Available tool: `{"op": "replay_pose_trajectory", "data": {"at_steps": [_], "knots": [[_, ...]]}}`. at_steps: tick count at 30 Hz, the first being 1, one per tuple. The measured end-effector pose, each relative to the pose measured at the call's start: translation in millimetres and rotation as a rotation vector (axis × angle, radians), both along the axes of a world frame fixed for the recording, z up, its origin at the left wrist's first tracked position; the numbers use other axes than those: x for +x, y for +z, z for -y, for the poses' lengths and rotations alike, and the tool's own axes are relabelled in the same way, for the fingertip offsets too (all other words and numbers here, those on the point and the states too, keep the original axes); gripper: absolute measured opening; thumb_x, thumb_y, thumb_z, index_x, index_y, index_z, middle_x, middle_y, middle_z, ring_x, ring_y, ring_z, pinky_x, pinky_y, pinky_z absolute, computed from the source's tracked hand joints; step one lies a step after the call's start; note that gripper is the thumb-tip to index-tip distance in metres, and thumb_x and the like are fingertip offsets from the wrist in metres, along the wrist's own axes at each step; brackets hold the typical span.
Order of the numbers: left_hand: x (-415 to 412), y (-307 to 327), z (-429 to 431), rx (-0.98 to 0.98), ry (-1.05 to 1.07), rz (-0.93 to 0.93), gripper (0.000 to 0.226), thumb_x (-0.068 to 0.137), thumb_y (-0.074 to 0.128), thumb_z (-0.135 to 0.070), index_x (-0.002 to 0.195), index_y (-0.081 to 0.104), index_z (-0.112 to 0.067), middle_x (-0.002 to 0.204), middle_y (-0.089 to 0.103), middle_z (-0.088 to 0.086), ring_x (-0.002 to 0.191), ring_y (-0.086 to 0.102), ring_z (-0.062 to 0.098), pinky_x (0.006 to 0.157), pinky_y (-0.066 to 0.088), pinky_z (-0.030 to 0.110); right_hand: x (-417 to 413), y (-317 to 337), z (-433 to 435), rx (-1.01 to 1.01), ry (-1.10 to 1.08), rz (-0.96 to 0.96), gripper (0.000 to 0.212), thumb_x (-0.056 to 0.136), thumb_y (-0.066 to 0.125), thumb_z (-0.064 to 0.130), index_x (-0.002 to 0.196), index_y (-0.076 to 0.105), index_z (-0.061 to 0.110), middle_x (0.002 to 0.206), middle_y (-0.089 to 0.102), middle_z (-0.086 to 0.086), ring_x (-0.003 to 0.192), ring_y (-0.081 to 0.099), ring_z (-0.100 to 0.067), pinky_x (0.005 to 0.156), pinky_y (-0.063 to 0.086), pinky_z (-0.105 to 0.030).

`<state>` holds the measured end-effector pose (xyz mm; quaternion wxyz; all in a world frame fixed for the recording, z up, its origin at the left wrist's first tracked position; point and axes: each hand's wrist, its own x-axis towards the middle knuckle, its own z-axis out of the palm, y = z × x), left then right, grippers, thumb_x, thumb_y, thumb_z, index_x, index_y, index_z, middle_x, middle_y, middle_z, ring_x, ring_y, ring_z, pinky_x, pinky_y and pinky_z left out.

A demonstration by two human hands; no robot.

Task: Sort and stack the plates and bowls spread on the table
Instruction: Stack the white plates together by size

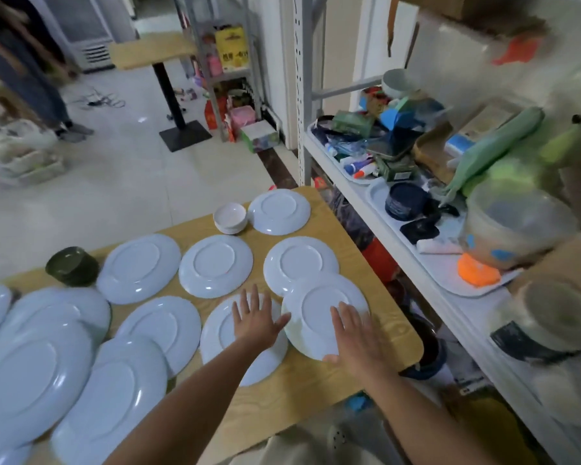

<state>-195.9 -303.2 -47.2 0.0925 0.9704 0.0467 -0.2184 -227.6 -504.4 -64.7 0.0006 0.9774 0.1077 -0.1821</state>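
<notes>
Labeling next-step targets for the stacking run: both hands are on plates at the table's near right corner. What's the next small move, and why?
Probably the right hand moves its tilted plate left onto the near plate under the flat left hand. The tilted plate's left rim overlaps that neighbour, both lie face down and look the same size, and the left hand steadies the lower one.

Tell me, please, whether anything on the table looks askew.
The white plate under the right hand sits tilted, its far edge overlapping the plate behind it; the left hand rests on a flat-lying plate.
</notes>
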Motion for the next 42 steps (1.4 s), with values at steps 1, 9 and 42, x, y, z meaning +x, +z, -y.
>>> {"op": "replay_pose_trajectory", "data": {"at_steps": [1,9,42], "knots": [[0,-2,4,0.002,-0.012,-0.034,0.08,0.092,0.026,-0.067,0.154,0.005,-0.021,0.159,-0.019,0.008,0.145,-0.021,0.029,0.117,-0.007,0.05,1,-2,0,-0.003,0.021,-0.008,0.103,0.083,0.058,0.056,0.152,-0.003,0.01,0.159,-0.001,-0.012,0.148,0.001,-0.028,0.119,0.003,-0.049],[14,-12,27,-0.193,0.194,-0.285,0.085,0.087,0.044,-0.066,0.152,0.018,-0.018,0.16,-0.011,0.008,0.147,-0.013,0.03,0.118,0.003,0.049,2,-10,-2,-0.015,0.046,-0.065,0.109,0.082,0.061,0.054,0.15,-0.011,0.009,0.158,-0.013,-0.016,0.147,-0.009,-0.034,0.118,-0.002,-0.05],[56,9,37,-0.906,0.453,-0.123,0.024,0.097,0.043,-0.009,0.111,0.061,-0.004,0.095,0.063,0.011,0.083,0.062,0.025,0.07,0.055,0.031,61,38,56,0.965,-0.731,0.271,0.024,0.093,0.057,0.022,0.092,0.063,-0.001,0.079,0.063,-0.009,0.078,0.062,-0.029,0.059,0.044,-0.028]]}}
